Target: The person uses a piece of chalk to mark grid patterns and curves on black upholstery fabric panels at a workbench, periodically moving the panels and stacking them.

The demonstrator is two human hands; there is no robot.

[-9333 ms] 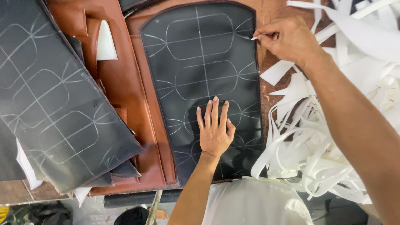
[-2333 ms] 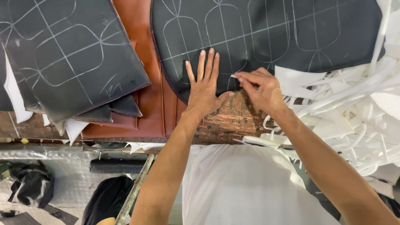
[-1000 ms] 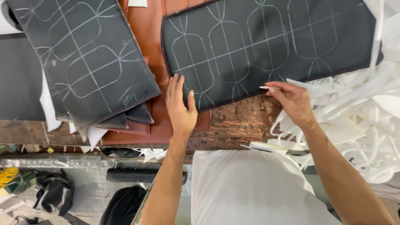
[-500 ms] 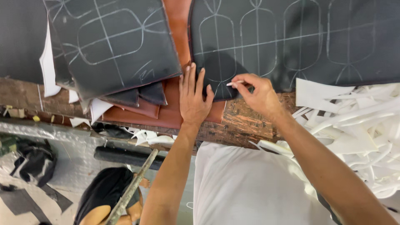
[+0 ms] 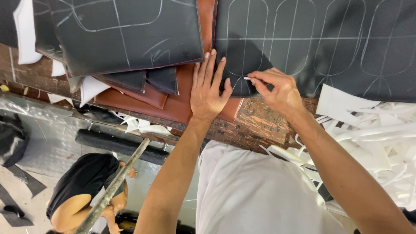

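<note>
Chalk (image 5: 247,78) in right hand (image 5: 279,91) marks black sheet (image 5: 329,47); left hand (image 5: 209,91) flat.

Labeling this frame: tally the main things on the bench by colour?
Black chalk-marked sheets: 2, one at left, one under both hands
Brown sheet: 1
White chalk in the right hand: 1
White scrap pile: 1
Total: 5

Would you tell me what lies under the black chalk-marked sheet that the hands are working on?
Under the black sheet, brown leather shows at its left edge and the worn wooden bench below it. The left hand presses there. What lies beneath the sheet's middle is covered.
</note>
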